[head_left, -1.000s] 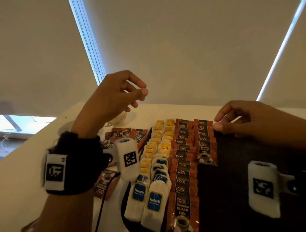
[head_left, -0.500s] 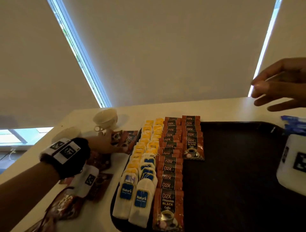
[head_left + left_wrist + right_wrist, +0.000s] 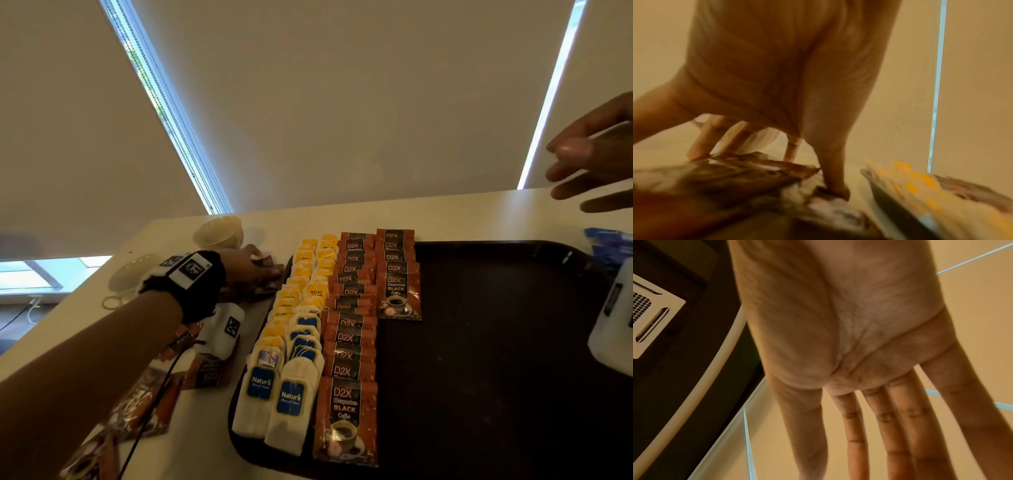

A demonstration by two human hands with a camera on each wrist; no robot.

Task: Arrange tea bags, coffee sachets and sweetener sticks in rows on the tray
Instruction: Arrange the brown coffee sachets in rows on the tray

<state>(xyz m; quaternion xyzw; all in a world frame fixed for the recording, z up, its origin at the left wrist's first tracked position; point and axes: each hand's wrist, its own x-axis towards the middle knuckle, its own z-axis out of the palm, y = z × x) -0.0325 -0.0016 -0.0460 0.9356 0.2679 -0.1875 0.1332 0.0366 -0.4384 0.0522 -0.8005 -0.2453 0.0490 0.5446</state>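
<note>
Left hand (image 3: 245, 265) apparently pinching loose coffee sachets (image 3: 748, 170) on counter (image 3: 445, 216) beside tray (image 3: 496, 342), right hand (image 3: 849, 337) spread wide, raised well apart

right hand (image 3: 596, 161) cropped, loose sachets (image 3: 748, 175) blurred

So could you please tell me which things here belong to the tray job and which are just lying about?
Job: tray; tea bags; coffee sachets; loose sachets; blue packets, maybe sweetener; left hand.

Lying about: cup; saucer; rubber band.
</note>
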